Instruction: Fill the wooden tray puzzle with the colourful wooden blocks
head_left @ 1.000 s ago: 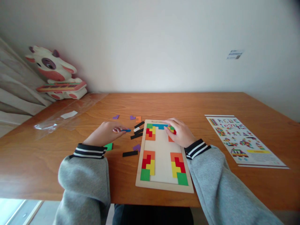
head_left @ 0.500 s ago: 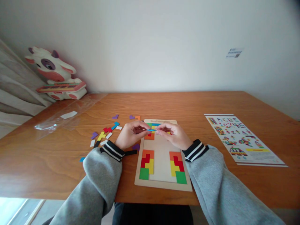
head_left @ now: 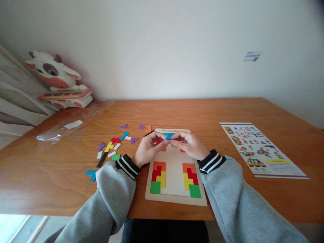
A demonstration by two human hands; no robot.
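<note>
A blue piece [head_left: 168, 136] is pinched between my left hand [head_left: 150, 147] and my right hand [head_left: 188, 145], above the upper part of a pale wooden board [head_left: 174, 175]. Fingertips of both hands nearly meet at its lower edge. Orange, red, yellow and green pieces fill the board's lower left [head_left: 158, 177] and lower right [head_left: 191, 180] corners. More coloured pieces at the board's top are partly hidden by my hands.
Loose pieces lie left of the board, among them a black bar [head_left: 102, 159], a blue piece [head_left: 91, 174] and a green one [head_left: 116, 157]. A printed sheet [head_left: 263, 148] is at right. Clear plastic [head_left: 58, 131] and a cow toy [head_left: 62, 81] are at left.
The blue piece has turned from edge-on so that its flat face shows. My left hand has shifted slightly right, and its sleeve now uncovers more loose pieces.
</note>
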